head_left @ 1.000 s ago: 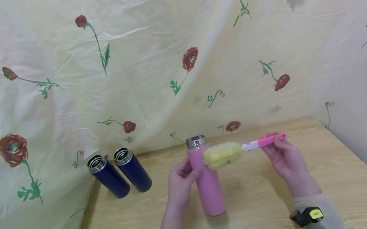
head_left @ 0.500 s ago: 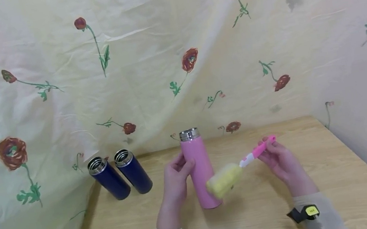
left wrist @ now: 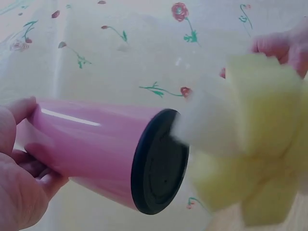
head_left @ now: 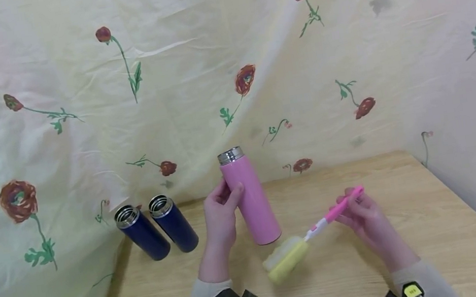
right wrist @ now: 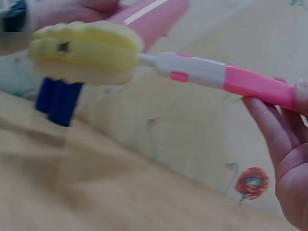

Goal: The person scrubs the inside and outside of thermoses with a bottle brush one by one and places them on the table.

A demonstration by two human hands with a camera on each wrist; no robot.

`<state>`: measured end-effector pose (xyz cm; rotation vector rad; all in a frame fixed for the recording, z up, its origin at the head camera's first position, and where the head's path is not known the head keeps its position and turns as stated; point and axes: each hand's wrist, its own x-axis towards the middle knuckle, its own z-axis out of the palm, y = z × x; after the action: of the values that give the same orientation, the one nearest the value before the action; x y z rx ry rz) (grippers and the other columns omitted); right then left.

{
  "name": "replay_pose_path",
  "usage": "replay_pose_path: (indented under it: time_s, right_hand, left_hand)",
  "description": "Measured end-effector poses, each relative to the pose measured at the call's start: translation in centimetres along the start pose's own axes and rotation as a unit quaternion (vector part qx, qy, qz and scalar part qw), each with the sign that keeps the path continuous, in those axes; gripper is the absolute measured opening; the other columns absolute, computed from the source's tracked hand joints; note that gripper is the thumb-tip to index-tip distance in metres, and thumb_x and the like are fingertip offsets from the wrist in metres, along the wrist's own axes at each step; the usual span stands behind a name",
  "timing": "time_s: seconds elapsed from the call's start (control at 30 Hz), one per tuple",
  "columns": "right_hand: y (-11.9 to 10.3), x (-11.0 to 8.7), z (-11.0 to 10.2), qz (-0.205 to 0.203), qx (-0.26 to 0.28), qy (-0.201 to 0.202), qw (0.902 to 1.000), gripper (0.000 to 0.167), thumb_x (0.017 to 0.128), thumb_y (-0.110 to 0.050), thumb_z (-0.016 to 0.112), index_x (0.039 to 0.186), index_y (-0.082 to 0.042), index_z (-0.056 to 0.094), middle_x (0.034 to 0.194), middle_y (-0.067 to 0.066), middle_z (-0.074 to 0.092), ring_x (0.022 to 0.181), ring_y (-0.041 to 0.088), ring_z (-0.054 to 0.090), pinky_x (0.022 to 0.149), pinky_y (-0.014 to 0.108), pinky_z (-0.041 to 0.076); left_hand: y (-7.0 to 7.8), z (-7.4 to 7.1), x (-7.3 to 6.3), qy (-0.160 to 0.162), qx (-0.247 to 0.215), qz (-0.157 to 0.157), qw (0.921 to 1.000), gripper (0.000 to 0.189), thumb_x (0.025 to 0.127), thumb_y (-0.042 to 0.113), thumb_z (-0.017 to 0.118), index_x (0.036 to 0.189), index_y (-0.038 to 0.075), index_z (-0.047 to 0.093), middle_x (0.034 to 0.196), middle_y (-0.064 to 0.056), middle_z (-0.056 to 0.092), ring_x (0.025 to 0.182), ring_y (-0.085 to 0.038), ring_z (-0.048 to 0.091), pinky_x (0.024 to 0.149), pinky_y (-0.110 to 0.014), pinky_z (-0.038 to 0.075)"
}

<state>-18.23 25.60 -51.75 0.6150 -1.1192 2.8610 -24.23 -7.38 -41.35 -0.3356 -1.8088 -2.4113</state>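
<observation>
My left hand [head_left: 221, 220] grips a pink steel-necked bottle [head_left: 253, 205] by its side. The bottle leans, mouth up and to the left, held above the table. Its dark round base [left wrist: 162, 163] faces the left wrist camera. Between the thumb and fingers of my right hand [head_left: 368, 219] is the pink end of a sponge bottle brush [head_left: 323, 223]. The yellow and white sponge head [right wrist: 86, 53] points down and left, below the bottle's base in the head view and outside the bottle. In the left wrist view the sponge is blurred and overlaps the base's edge.
Two dark blue bottles [head_left: 145, 237] with steel necks and no lids stand side by side at the table's back left. A flowered cloth [head_left: 193, 98] hangs behind and beside the wooden table [head_left: 432, 212].
My left hand has raised the pink bottle and tilted it further, its mouth going up and left. The brush head has swung down from across the bottle to below it.
</observation>
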Motion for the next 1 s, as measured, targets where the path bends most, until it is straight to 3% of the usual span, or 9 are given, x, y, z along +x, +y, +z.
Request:
replay_pose_path:
  time_s: [0.27,0.57,0.83,1.0]
  right_hand:
    - [1.3,-1.7,1.2,-0.025,-0.005,0.035,0.9991,0.028,0.115,0.001,0.034,0.118,-0.007,0.061,0.116,0.009,0.070,0.114,0.025,0.074,0.103,0.042,0.056]
    - [2.2,-2.1,1.7,-0.050,-0.022,0.084,0.9949,0.021,0.115,-0.001,0.039,0.118,-0.007,0.059,0.116,0.009,0.071,0.112,0.027,0.075,0.100,0.040,0.057]
    - [2.4,-2.1,2.2,-0.044,-0.004,0.059,0.9973,0.023,0.115,0.000,0.036,0.118,-0.007,0.057,0.115,0.010,0.071,0.111,0.027,0.076,0.098,0.039,0.059]
    - [2.5,-1.9,2.6,-0.052,-0.022,0.098,0.9936,0.018,0.114,-0.001,0.040,0.116,-0.006,0.058,0.115,0.011,0.071,0.112,0.027,0.075,0.099,0.039,0.058]
  left_hand:
    - [-1.0,0.4,0.1,0.014,-0.009,-0.018,0.9997,0.060,0.100,0.013,0.077,0.153,-0.002,0.052,0.140,-0.021,0.067,0.124,-0.030,0.068,0.105,-0.038,0.057]
    - [-0.8,0.8,-0.2,0.017,-0.001,-0.017,0.9997,0.064,0.098,0.010,0.079,0.154,-0.001,0.050,0.142,-0.020,0.066,0.126,-0.031,0.067,0.106,-0.037,0.056]
    - [-0.9,0.3,-0.2,0.015,-0.011,-0.029,0.9994,0.065,0.101,0.010,0.076,0.156,-0.005,0.045,0.150,-0.022,0.060,0.134,-0.034,0.062,0.108,-0.037,0.054]
    - [-1.1,0.1,0.0,0.021,-0.022,-0.022,0.9993,0.066,0.100,0.008,0.076,0.156,-0.006,0.045,0.149,-0.023,0.060,0.133,-0.034,0.063,0.109,-0.038,0.054]
